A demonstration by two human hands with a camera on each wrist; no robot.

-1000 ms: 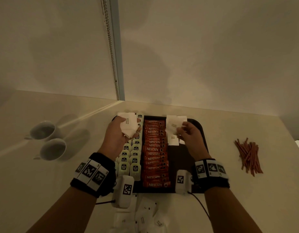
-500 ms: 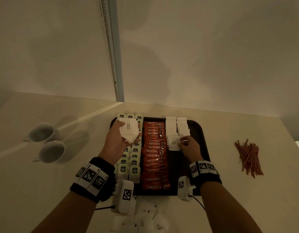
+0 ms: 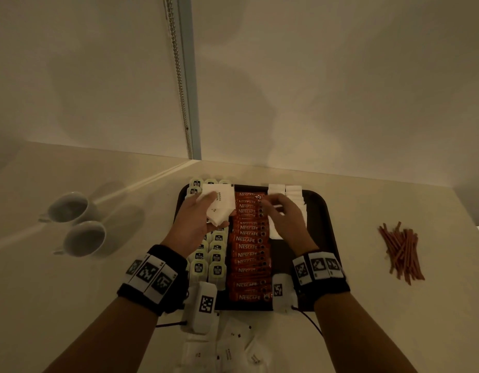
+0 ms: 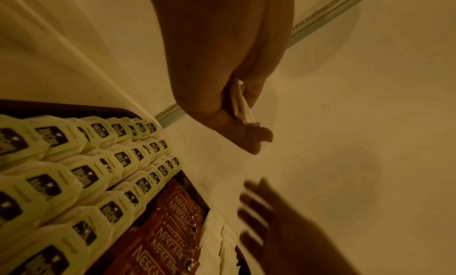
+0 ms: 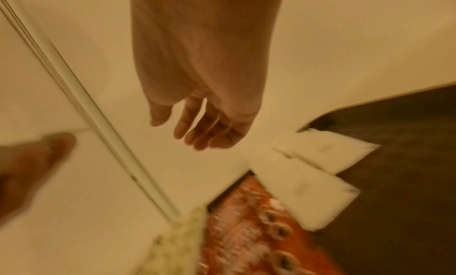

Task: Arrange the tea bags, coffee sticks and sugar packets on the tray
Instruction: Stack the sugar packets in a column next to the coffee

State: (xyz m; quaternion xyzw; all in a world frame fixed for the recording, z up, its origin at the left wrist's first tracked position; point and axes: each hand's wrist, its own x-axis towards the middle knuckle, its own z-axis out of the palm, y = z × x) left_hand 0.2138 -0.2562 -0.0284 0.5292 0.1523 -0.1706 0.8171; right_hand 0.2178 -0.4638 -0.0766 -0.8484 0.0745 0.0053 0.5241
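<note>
Two hands over dark tray point(image 3: 323, 211). Left hand point(image 3: 195, 224) raised above far left part of tray, fingers and thumb pinching a small stack of white sugar packets point(image 3: 219, 205); "SUGAR" print legible on top packet. Left wrist view confirms: packet edges point(image 4: 243, 105) clamped between thumb and fingers. Right hand point(image 3: 285, 219) empty, fingers loosely spread and relaxed, palm down, just right of the held stack, fingertips reaching toward it; a gap between hand and stack. Right wrist view, blurred: same hand point(image 5: 207, 123) bare, nothing in it.

Directly below held stack: tea bags point(image 3: 211, 262) in overlapping rows, left portion of tray, running back toward the wrist. Below the gap between the hands: orange coffee sticks point(image 3: 249, 246), one column down tray centre. Under and beyond right hand: placed sugar packets point(image 3: 285, 191), two short rows at far edge of tray, partly hidden by the hand. Tray floor right of these bare.

Behind both wrists, off tray near front edge of counter point(image 3: 394, 319): loose white packets point(image 3: 233, 345). Well left of left hand: two white cups point(image 3: 77, 224). Well right of right hand: pile of reddish stirrer sticks point(image 3: 401, 251).
</note>
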